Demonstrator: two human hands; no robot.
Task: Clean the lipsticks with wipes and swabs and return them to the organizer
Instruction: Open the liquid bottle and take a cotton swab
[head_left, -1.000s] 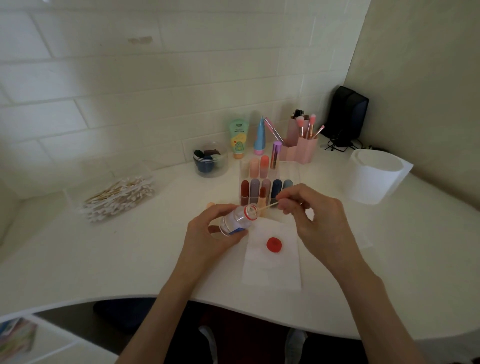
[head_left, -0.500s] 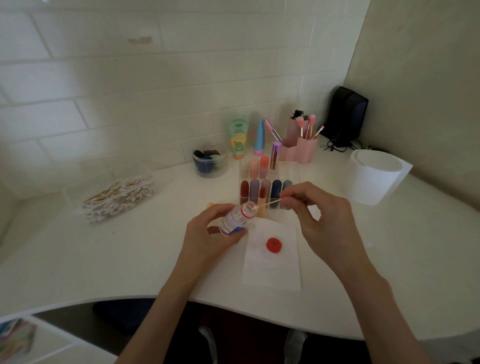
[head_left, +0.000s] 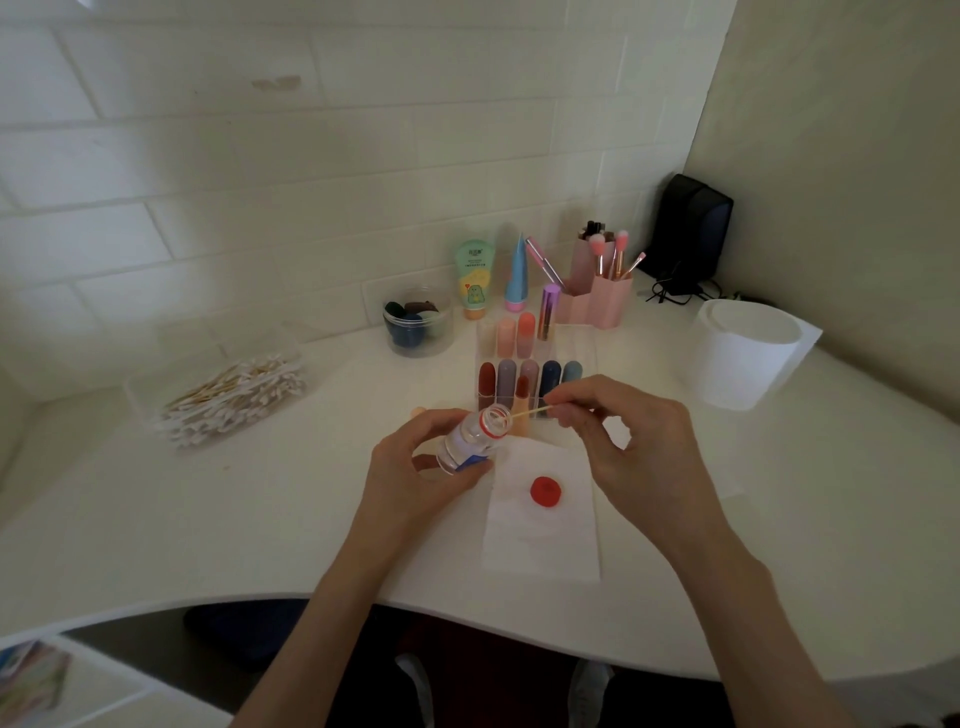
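Observation:
My left hand grips a small clear bottle with a red-ringed open mouth, tilted toward the right. My right hand pinches a wooden cotton swab whose tip sits at the bottle's mouth. The bottle's red cap lies on a white wipe spread on the table under my hands. Just behind stands the clear organizer holding several lipsticks in red, mauve, pink, navy and peach. One peach piece lies on the table behind my left hand.
A clear box of cotton swabs sits at the left. Behind the organizer are a jar of sponges, two tubes, and a pink brush holder. A white roll and a black speaker are at the right.
My right hand has shifted slightly right and drawn the swab partway back, so its tip is now at the bottle's mouth. The bottle stays tilted in my left hand.

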